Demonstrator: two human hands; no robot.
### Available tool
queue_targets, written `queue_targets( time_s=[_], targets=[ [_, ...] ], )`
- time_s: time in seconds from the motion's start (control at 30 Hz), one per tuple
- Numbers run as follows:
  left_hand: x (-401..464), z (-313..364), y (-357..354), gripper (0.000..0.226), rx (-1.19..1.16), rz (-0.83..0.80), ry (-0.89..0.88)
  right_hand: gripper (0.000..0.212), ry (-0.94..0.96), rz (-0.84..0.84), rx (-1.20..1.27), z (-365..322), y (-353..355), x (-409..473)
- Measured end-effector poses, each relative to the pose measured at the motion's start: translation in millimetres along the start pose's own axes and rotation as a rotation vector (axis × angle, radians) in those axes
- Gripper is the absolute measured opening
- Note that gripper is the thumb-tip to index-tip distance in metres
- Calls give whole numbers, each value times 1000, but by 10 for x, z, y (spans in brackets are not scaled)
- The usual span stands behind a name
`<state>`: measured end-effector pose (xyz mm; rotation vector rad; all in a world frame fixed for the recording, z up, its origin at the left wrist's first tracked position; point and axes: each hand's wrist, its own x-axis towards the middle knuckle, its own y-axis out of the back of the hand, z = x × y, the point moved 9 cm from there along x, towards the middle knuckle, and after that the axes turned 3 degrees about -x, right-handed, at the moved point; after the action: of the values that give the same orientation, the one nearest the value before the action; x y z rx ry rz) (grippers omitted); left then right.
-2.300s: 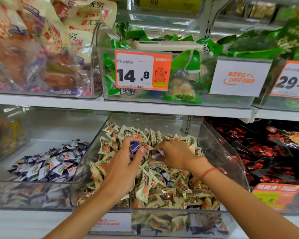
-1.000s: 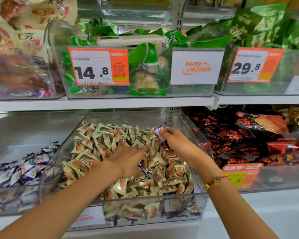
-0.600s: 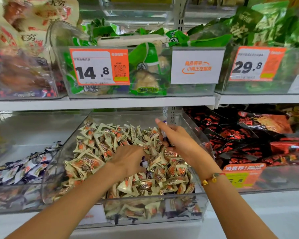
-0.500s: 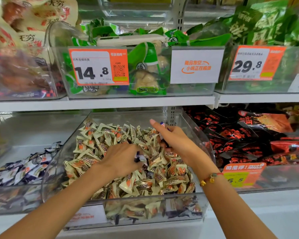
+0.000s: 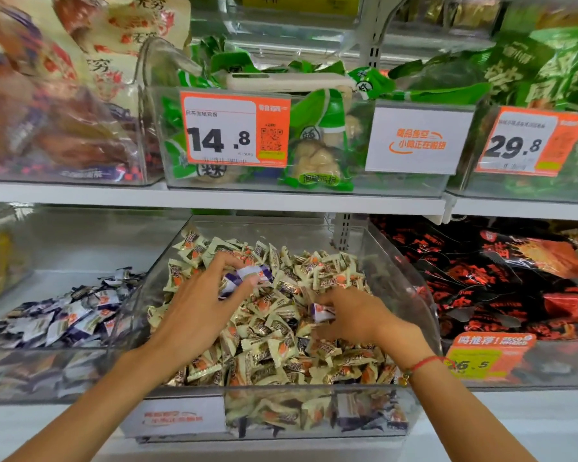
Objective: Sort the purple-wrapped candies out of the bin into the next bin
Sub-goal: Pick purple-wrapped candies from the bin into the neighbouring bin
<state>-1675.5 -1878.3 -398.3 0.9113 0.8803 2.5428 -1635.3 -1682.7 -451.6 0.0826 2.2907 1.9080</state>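
A clear plastic bin [image 5: 411,295] on the lower shelf is heaped with cream-and-orange wrapped candies [image 5: 281,348]. My left hand [image 5: 204,308] hovers over the heap's left side and pinches purple-wrapped candies [image 5: 247,276] between thumb and fingers. My right hand [image 5: 357,315] is low on the heap's right side, its curled fingers holding another purple-wrapped candy [image 5: 319,311]. The neighbouring bin [image 5: 30,371] on the left holds a pile of purple-wrapped candies [image 5: 64,315].
A bin of black-and-red packets [image 5: 501,281] stands to the right. The shelf above carries bins of green packets [image 5: 317,138] with orange price tags [image 5: 234,131] and large snack bags [image 5: 57,88] at the left.
My left hand has lifted purple candies higher over the heap. My right hand has dropped from the bin's back right corner to the heap's right side and grips a purple candy.
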Motion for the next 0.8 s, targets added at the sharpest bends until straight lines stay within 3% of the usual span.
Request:
queue_targets(
  time_s=[0.07,0.17,0.27,0.4,0.5,0.57,0.67,0.8],
  targets=[
    [-9,-57,8,36,-27,15,18,14,16,57,153,74,85,-8],
    [-21,-62,21,36,-59,42,18,17,-23,292,231,161,363,-86],
    [-47,-80,-6,23,-90,29,39,5,-25,569,171,73,637,-176],
    [-60,-51,9,19,-113,50,15,24,-72,612,-24,-15,710,-112],
    [-57,-4,6,22,-138,36,2,28,-41,526,-44,-93,649,-95],
    [-49,-11,5,22,-137,35,-7,20,117,301,51,-266,430,-7],
    [-43,-33,16,20,-155,43,0,29,200,45,-29,-410,86,85],
    [-61,-59,4,16,-136,42,24,50,159,60,-293,-395,-8,206]
  ],
)
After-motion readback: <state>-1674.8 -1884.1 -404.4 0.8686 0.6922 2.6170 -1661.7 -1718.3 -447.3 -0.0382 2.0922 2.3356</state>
